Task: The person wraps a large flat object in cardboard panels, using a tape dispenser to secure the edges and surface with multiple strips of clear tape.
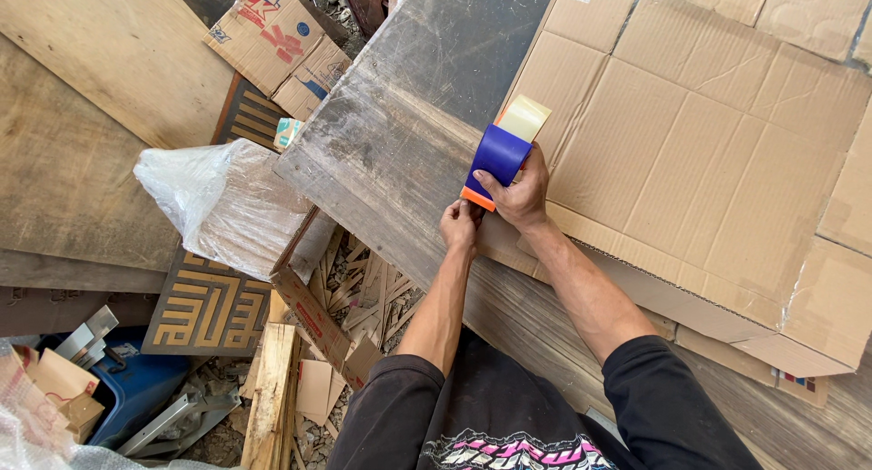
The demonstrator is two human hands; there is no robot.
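Landmark: tape dispenser [497, 158], blue-violet body, orange lower edge, pale yellowish tape roll at its top. Right of the dispenser: flattened cardboard [708, 152], plain tan. Under and left of the dispenser: wooden board [409, 116], grey-brown, streaked and scuffed. Further left: plastic wrap bundle [222, 207], translucent white. Below-left of the dispenser: decorative panel [209, 311], dark brown with tan angular line pattern. Far lower left: tub [136, 388], blue.
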